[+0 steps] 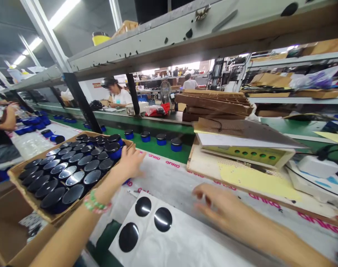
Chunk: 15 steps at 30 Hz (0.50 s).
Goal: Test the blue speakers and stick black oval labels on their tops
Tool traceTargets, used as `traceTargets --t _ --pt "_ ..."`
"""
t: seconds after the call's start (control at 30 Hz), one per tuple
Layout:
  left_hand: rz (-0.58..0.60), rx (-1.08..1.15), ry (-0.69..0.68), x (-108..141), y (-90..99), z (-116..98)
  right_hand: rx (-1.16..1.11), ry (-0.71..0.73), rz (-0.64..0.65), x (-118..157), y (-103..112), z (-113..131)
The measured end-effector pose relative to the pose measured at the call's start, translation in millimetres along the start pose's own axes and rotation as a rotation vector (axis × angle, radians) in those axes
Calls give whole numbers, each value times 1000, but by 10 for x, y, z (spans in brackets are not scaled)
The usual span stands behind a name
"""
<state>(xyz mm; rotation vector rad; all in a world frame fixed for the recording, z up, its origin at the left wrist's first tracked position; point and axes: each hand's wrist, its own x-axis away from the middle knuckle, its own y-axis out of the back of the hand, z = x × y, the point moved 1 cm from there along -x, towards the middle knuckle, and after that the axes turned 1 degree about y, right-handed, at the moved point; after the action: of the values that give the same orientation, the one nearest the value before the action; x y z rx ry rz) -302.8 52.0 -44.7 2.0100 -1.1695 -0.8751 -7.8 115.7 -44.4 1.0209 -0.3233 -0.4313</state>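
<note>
My left hand (128, 163) hangs over the corner of a cardboard tray (29, 198), right next to a blue jar with a black lid (113, 151), and holds nothing. The tray is packed with several similar jars (74, 178), their glossy lids facing up. My right hand (216, 202) is blurred, with fingers apart and nothing in them, just above a white backing sheet (169, 237). Several glossy black round discs (143, 206) sit on that sheet, close to my right hand but not touching it.
Several blue jars (161, 139) stand in a row on a green conveyor belt (154, 146). A stack of cardboard sheets (213, 104) and a control panel with green buttons (241, 154) lie to the right. A grey shelf (157, 40) runs overhead. Co-workers sit beyond; another person's hand (7, 122) works at left.
</note>
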Motion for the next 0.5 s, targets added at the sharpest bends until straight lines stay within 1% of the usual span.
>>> traceTargets --t 0.07,0.1,0.13,0.17,0.23,0.3,0.37,0.43,0.5 --pt "25 37 75 227 292 212 -130 160 186 -6 -206 228" --pt "35 74 102 317 377 261 -157 226 254 -43 -290 328" --pt "36 123 123 396 417 270 -154 279 299 -98 -361 413" --pt "32 183 142 473 412 240 -135 321 331 -166 -419 483" --pt "6 335 189 646 288 102 -86 370 379 -312 -506 577" --pt "-6 526 270 862 60 -62 -21 386 402 -429 -561 629" --pt "-4 742 384 1091 -192 -175 48 389 409 -499 -596 657" --pt "-43 928 478 1274 -386 -214 102 410 399 -528 -618 670" --pt "-92 1052 527 1372 -486 -210 138 461 371 -531 -634 667"
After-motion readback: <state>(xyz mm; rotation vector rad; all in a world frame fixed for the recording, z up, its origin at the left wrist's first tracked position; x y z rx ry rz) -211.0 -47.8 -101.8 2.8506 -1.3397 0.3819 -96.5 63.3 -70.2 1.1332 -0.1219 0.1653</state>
